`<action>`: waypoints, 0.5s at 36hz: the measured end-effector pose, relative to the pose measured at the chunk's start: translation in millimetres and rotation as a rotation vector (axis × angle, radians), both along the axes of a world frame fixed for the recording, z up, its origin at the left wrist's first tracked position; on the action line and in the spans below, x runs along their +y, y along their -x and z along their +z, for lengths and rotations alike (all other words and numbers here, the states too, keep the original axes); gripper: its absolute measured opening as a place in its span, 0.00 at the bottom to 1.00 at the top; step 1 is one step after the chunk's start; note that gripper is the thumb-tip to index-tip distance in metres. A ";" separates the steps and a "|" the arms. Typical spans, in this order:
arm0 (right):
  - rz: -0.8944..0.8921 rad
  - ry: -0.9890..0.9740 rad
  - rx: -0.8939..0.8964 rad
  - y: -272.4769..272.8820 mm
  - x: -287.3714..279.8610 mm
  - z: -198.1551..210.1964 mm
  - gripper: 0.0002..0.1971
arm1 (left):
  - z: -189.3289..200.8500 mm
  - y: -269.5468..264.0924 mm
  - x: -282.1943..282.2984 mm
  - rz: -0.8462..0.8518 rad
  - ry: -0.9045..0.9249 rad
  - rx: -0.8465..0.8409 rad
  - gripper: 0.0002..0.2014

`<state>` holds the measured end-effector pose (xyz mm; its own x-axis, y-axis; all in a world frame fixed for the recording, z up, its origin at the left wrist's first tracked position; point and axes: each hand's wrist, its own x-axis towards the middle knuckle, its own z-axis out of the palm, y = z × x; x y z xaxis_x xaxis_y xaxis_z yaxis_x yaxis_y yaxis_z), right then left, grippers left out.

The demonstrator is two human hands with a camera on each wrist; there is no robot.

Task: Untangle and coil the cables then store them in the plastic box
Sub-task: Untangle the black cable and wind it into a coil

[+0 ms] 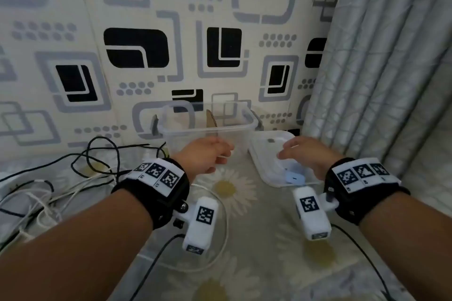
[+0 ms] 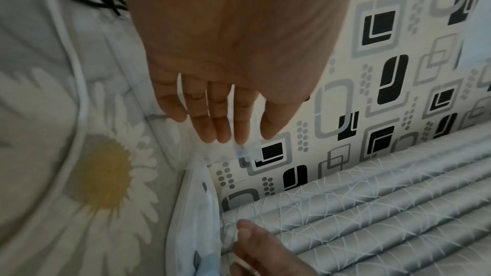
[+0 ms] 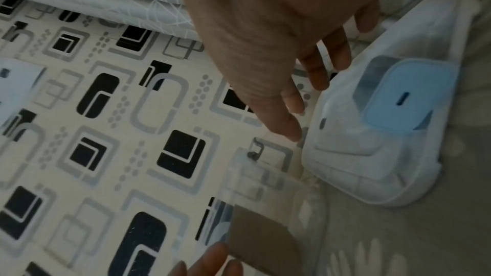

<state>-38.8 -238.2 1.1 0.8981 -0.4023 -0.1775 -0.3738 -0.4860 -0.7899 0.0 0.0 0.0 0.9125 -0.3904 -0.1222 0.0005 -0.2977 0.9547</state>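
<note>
Both forearms are bare. Each wrist wears a wide black strap [image 1: 156, 193] topped by a white band printed with three square black-and-white markers [image 1: 156, 173]. A white, rounded camera pod [image 1: 200, 222] bearing one more marker juts from each strap on a white bracket, with a thin black cable [image 1: 151, 269] trailing from it.

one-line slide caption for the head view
Both open hands hover before the clear plastic box, tangled cables left.
</note>
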 end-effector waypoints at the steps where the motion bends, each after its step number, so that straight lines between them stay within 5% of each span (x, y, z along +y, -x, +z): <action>1: 0.002 0.025 0.026 0.7 -0.2 -2.3 0.24 | -1.5 -0.3 -1.1 -0.002 0.012 0.015 0.10; 9: 0.104 0.258 0.192 6.7 -5.2 -14.0 0.39 | -5.4 3.2 -7.8 -0.002 0.043 0.042 0.12; 18: 0.118 0.351 0.198 5.6 -6.1 -8.8 0.26 | 7.3 0.0 -7.0 0.020 0.089 -0.055 0.11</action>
